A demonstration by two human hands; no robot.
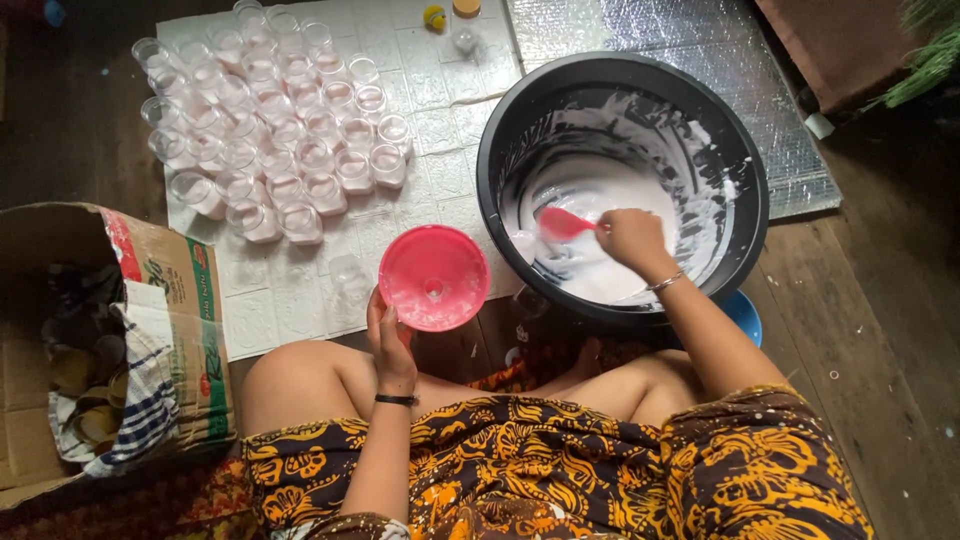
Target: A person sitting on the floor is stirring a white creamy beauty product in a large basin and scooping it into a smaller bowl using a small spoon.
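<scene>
Single head-worn view, looking steeply down from above the seated person's lap, close to the floor, black basin (745,150) upper right of frame, cardboard box (175,300) at left edge

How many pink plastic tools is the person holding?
2: a pink funnel in the left hand above the white mat, and a pink scoop in the right hand inside the black basin.

Filled clear cups (275,140) crowd a white mat (440,130); cardboard box (185,300) left — cloth (140,390) inside.
</scene>
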